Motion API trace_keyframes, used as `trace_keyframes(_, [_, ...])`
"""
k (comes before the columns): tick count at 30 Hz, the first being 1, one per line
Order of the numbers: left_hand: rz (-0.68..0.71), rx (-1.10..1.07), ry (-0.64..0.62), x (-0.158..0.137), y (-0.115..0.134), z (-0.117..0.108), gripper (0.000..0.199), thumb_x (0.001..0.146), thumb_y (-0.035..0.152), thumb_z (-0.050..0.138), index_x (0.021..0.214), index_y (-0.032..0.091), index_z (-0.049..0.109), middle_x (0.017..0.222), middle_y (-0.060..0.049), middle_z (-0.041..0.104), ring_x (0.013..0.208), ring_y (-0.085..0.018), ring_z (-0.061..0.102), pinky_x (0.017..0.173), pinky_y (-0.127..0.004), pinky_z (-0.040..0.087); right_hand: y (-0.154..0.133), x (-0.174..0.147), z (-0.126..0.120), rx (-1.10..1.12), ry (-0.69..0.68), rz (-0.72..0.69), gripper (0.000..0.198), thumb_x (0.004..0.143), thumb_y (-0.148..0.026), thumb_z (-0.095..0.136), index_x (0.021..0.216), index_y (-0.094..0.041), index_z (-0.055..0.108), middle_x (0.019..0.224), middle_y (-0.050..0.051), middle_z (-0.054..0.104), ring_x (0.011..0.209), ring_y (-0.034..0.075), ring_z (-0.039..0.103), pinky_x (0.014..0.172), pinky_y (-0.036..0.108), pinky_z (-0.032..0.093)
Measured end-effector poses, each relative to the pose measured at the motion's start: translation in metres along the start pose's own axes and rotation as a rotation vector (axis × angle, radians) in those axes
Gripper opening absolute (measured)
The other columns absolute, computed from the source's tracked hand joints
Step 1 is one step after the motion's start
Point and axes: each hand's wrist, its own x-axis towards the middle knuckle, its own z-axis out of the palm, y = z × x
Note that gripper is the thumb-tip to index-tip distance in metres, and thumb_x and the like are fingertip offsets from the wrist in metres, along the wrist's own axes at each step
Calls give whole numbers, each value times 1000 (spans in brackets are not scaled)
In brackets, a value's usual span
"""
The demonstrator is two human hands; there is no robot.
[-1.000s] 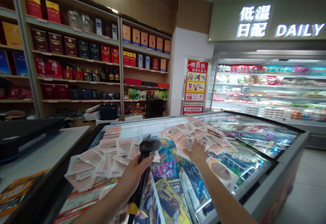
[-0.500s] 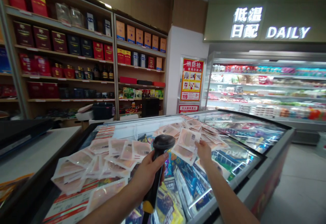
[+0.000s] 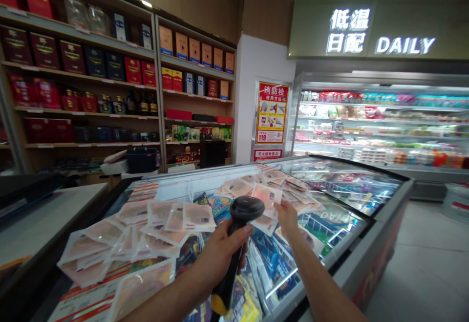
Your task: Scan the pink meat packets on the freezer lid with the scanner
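My left hand (image 3: 225, 248) is wrapped round the handle of a black barcode scanner (image 3: 245, 208) with a yellow patch near its base. The scanner's head points away from me, over the freezer. Between the thumb and fingers of my right hand (image 3: 287, 217) is the edge of a flat clear packet (image 3: 268, 196) with pinkish contents and a small label. The scanner head covers its lower left part. More such packets lie in a heap on the left (image 3: 142, 229) and another heap (image 3: 293, 187) behind my right hand, all on the glass top of the chest freezer (image 3: 366, 258).
Colourful frozen bags (image 3: 273, 263) show through the freezer glass. A white counter (image 3: 54, 219) stands at the left. Behind are shelves of boxed bottles (image 3: 97, 63), a fire notice (image 3: 272, 112) and a lit chiller (image 3: 366, 126). A white bucket (image 3: 456, 202) is on the right floor.
The scanner in my left hand has moved right, so its head overlaps the packet. My right hand has shifted slightly left with the packet, whose label shows a reddish glow. The view has turned slightly.
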Motion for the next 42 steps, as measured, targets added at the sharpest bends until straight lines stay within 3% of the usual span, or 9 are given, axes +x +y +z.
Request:
trace_keyframes(8, [-2,3,14,-1,1,-3,27,66,42,52,67,17,43,46,6,45,34,-5,40,36,-18,31,-2,-2,-1,6,7,4,29,54,-36,53,74,-15,52,64,4,63,60,19,58,55,28,44])
trace_keyframes(16, [12,20,301,-17,-3,-51,29,65,45,51,63,17,42,41,6,45,33,-6,40,35,-17,31,-18,-14,8,31,-28,20,28,53,-33,53,74,-15,51,61,3,62,55,17,56,51,26,41])
trace_keyframes(26, [-39,-3,602,-51,0,-101,28,62,42,55,62,17,43,44,6,46,36,-6,42,36,-17,33,-38,-70,59,143,-398,125,27,53,-36,58,68,-15,51,51,0,58,45,14,52,46,25,38])
trace_keyframes(33, [-82,24,645,-69,-6,-128,35,61,50,53,63,16,45,45,4,49,37,-8,43,37,-18,34,-42,-101,85,167,-512,217,22,51,-32,59,64,-16,50,45,-3,54,40,11,47,44,23,36])
trace_keyframes(38, [-109,33,680,-81,-7,-135,35,62,50,52,61,16,45,43,4,48,37,-8,43,38,-18,34,-38,-110,100,-33,-528,133,14,57,-29,52,63,-17,49,46,-3,54,42,11,48,43,22,35])
trace_keyframes(42, [-107,29,691,-83,-6,-134,34,62,49,53,60,16,45,42,3,48,37,-8,44,37,-18,36,-38,-110,101,-591,-523,-138,11,61,-27,50,56,-18,52,48,1,57,48,13,52,47,22,35])
